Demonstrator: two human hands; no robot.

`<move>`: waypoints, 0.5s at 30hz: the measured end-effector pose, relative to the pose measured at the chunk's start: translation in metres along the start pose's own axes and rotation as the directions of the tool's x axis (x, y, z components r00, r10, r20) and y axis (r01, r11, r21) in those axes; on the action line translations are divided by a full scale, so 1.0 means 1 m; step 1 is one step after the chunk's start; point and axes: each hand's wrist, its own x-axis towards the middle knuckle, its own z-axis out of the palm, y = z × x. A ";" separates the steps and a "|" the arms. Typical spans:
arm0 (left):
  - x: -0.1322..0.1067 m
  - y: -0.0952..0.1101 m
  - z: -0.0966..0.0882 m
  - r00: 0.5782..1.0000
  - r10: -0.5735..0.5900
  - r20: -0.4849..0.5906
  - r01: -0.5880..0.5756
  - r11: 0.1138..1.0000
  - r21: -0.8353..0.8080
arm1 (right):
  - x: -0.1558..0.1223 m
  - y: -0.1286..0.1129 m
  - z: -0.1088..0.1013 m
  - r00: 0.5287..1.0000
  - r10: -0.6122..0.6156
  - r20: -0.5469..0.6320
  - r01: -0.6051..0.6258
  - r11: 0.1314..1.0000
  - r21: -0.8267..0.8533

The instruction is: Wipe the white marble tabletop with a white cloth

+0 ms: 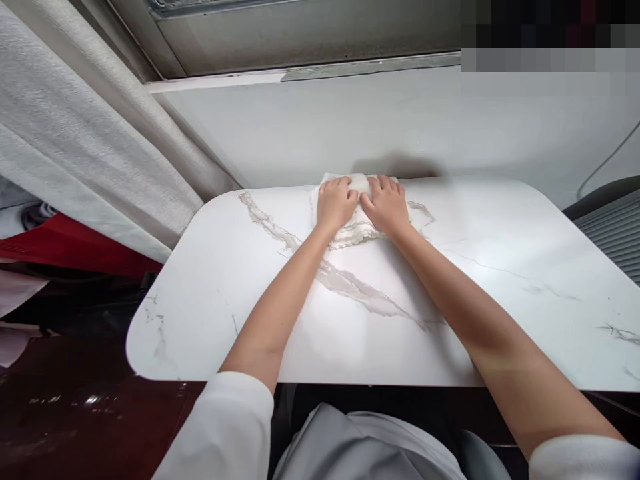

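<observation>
A folded white cloth (357, 230) with ruffled edges lies in several layers near the far edge of the white marble-patterned table (210, 287). My left hand (336, 203) rests palm down on the cloth's left part, its thumb pointing inward. On the right part lies my right hand (387, 203), also palm down, fingers reaching toward the wall and slightly apart. The two thumbs come close together over the middle without touching. Both hands press on the cloth from above, and their palms are hidden.
A pale wall (300, 127) stands right behind the table, below a metal window frame (300, 37). Grey-white curtains (100, 120) hang at the left, with red fabric (85, 247) below them. A ribbed grey object (613, 223) and a thin cable (607, 160) are at the right.
</observation>
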 end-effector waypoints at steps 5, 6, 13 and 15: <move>-0.021 0.004 -0.007 0.999 0.034 0.014 -0.034 0.999 -0.006 | -0.026 -0.008 -0.009 1.000 0.020 -0.014 -0.020 1.000 0.015; -0.027 0.005 -0.009 0.999 0.041 0.011 -0.041 0.999 -0.004 | -0.032 -0.010 -0.011 1.000 0.016 -0.016 -0.015 1.000 0.018; -0.081 0.014 -0.027 0.994 0.103 0.022 -0.103 0.995 -0.002 | -0.091 -0.022 -0.030 1.000 -0.015 0.004 0.015 1.000 -0.023; -0.098 0.017 -0.033 0.993 0.112 0.036 -0.113 0.994 0.010 | -0.110 -0.025 -0.036 0.999 -0.037 0.006 0.037 0.999 -0.036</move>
